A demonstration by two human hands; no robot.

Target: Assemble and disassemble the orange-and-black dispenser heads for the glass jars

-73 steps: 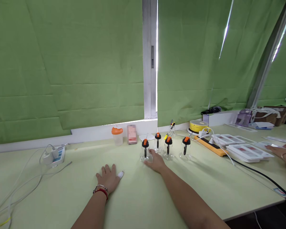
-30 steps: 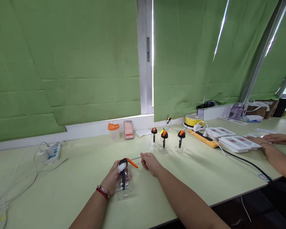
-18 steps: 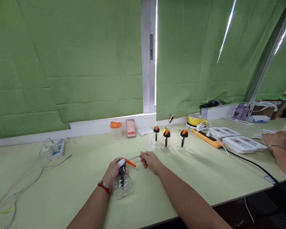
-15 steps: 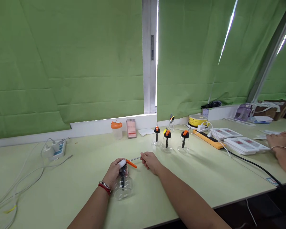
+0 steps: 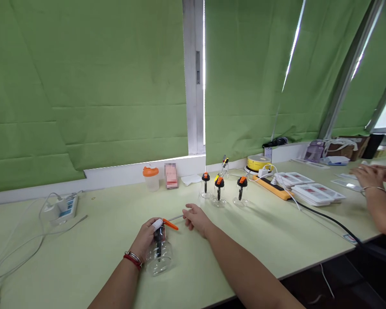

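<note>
My left hand [image 5: 147, 236] is wrapped round the black top of a clear glass bottle [image 5: 160, 257], which has an orange lever [image 5: 170, 224] sticking out to the right. Something white covers the thumb. From the bottle's top a thin metal rod [image 5: 176, 217] runs right to my right hand [image 5: 194, 217], whose fingers are pinched on its far end. Behind, three similar glass bottles stand with black and orange tops: a left one [image 5: 206, 184], a middle one [image 5: 219, 193] and a right one [image 5: 241, 192].
An orange-lidded cup [image 5: 152, 179] and a pink-fronted box [image 5: 171, 176] stand by the wall. Power strips lie left [image 5: 69, 209] and right [image 5: 273, 187], with cables. White packs [image 5: 315, 194] are stacked at right, near another person's hands [image 5: 369, 175].
The whole view has turned slightly to the right, so things appear further left. Some fingers of my right hand have lifted a little. The other person's hands have come together.
</note>
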